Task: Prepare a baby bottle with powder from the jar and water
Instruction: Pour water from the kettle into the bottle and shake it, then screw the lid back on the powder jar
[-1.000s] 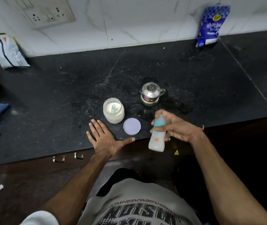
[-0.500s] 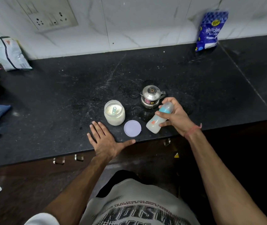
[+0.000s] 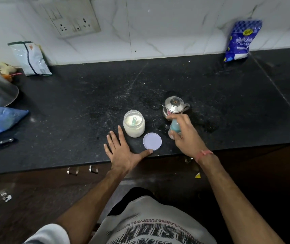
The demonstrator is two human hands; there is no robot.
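Bottle [image 3: 174,127] held in right hand [image 3: 187,136], grip clenched round it, low over bench [image 3: 70,110] between lid [image 3: 152,141] and kettle [image 3: 174,107]. Best set down upright, base first, clear of jar [image 3: 134,123]. Left hand [image 3: 123,150] flat, released. Half a second back: tilted, nearer lid.

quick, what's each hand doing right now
Left hand: open, flat on the counter, holding nothing.
Right hand: grip closed around the baby bottle.
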